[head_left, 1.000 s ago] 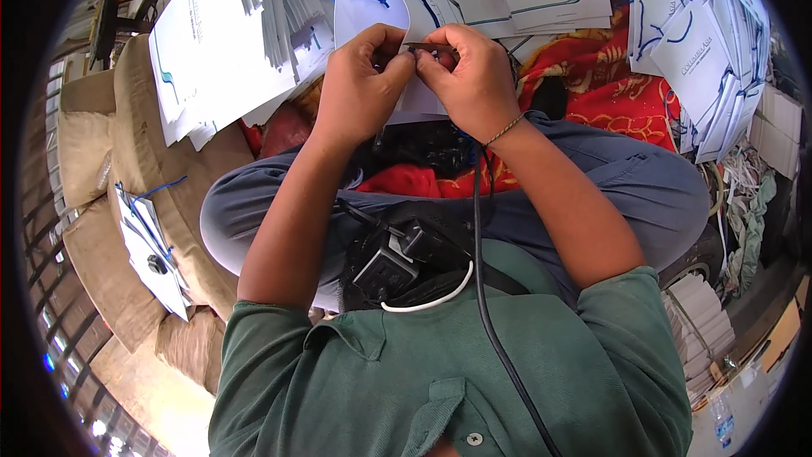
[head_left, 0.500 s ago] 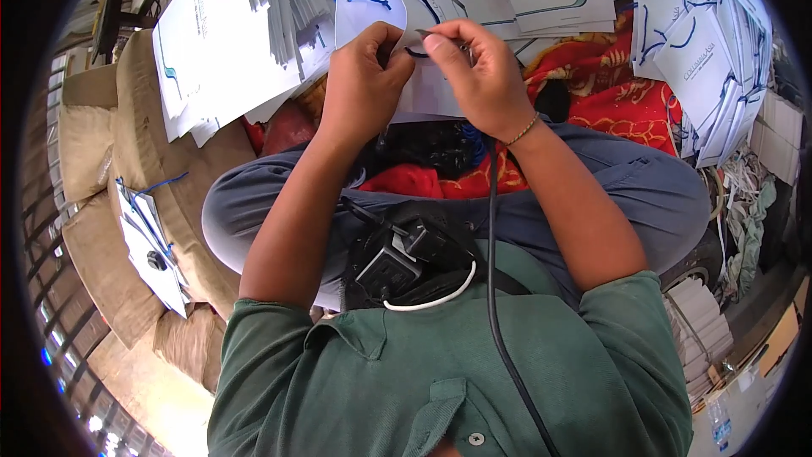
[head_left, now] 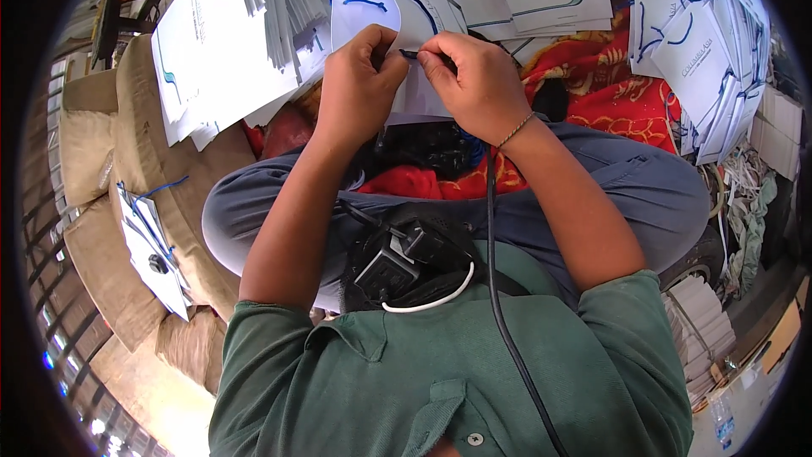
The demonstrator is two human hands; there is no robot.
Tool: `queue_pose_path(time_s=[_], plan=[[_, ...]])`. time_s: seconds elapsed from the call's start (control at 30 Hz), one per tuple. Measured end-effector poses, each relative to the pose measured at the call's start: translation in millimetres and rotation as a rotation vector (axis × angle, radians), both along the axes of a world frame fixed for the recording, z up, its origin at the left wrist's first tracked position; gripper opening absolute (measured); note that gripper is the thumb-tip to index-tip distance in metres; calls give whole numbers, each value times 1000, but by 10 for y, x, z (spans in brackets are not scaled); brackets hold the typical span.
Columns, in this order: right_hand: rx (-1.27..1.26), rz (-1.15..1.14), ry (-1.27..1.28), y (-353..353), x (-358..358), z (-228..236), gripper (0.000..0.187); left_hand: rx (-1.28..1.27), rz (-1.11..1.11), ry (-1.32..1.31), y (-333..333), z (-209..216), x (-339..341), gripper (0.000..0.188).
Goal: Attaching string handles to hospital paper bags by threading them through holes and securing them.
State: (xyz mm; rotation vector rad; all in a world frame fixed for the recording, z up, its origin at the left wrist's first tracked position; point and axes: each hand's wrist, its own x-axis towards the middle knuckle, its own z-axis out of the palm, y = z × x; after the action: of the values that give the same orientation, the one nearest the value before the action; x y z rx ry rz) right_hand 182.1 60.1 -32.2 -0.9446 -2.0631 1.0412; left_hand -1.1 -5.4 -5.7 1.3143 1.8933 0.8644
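Pinching dark cord (head_left: 409,54) at white bag (head_left: 408,21) with left hand (head_left: 362,72) and right hand (head_left: 484,89), fingers narrow on it. Located just ahead of crossed legs (head_left: 613,169). Likely light, crease-prone paper, limp cord; best taken by bag edge, cord near tip.

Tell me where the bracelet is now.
In the head view, right of centre, the bracelet circles the wrist of the right hand, with the cable beside it.

bag (head_left: 353,25): white | cord (head_left: 367,3): blue | stack (head_left: 199,59): white, teal wave | cloth (head_left: 605,110): red, gold-patterned | shirt (head_left: 524,355): green | trousers (head_left: 609,173): grey-blue | sofa (head_left: 139,118): tan | cable (head_left: 496,288): black | wire (head_left: 425,308): white
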Motion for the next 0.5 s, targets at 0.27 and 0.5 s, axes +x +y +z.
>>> queue_pose_path(time_s=[0.27, 0.5], plan=[[-48, -21, 12, -7, -13, 3, 16, -1, 1, 17, -5, 14, 1, 21], [-28, -20, 12, -14, -31, 2, 15, 21, -4, 15, -3, 20, 7, 22]])
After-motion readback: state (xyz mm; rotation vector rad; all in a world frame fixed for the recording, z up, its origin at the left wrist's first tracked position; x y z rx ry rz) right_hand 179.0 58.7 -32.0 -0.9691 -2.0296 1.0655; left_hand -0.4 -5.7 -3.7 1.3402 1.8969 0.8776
